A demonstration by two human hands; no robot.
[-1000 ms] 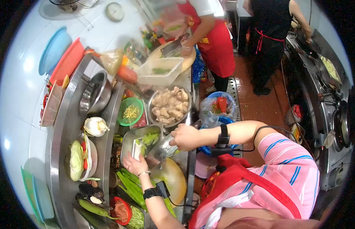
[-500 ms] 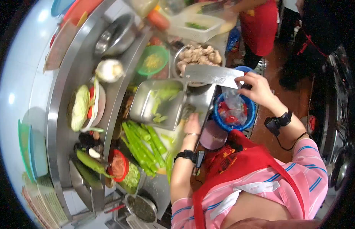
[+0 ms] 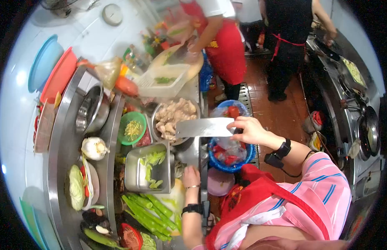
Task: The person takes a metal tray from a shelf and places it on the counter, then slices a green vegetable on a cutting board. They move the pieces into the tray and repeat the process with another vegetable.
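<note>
My right hand (image 3: 248, 130) pinches the end of a wide cleaver (image 3: 204, 127), its blade raised flat and pointing left past a bowl of pale meat pieces (image 3: 174, 116). On the counter, my left hand (image 3: 191, 176) lies palm down, fingers extended and apart from the cleaver. Beside it stands a steel tray (image 3: 134, 175) with cut green pieces (image 3: 151, 168). Long green stalks (image 3: 149, 214) lie on a cutting board (image 3: 176, 196) just below the tray.
A blue basket (image 3: 231, 166) holding plastic bags stands below the counter, near a pink stool (image 3: 220, 182). A shelf (image 3: 60, 166) on the left bears a steel bowl (image 3: 92, 109) and vegetables. A person in a red apron (image 3: 227, 54) works ahead; another (image 3: 285, 46) stands at the stove.
The camera view has shifted, so the counter things appear lower and further left. The cleaver is still in my right hand, and my left hand remains beside the steel tray.
</note>
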